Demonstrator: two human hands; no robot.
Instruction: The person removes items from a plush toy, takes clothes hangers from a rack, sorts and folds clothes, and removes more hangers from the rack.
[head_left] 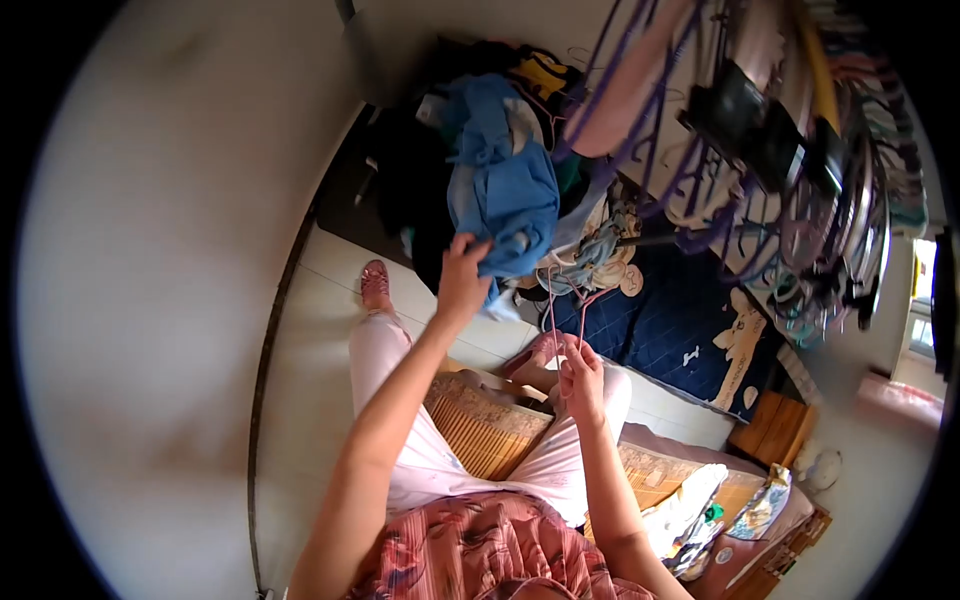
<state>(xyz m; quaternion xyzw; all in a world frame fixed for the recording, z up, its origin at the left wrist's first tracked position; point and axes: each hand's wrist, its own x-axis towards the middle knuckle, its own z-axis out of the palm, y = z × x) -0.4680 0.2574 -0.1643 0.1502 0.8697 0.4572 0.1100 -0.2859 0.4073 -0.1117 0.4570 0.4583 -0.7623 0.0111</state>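
Observation:
My left hand point(464, 284) is at the lower edge of a blue garment point(505, 190), its fingers closed on the cloth. The garment lies crumpled on top of a heap of dark clothes point(405, 165). My right hand point(580, 380), above my knee, is closed around a thin pink clothes hanger point(584, 315). The hanger points away from me, toward the pile, with no garment visibly hung on it. Behind it are a few light and grey-blue crumpled clothes point(600, 255).
Many hangers point(700, 170) in purple, white and other colours hang from a rack at upper right. A dark blue mat point(650, 310) with a pale animal print lies ahead. Folded clothes point(690, 500) rest on the seat at my right. A bare wall point(170, 300) stands on the left.

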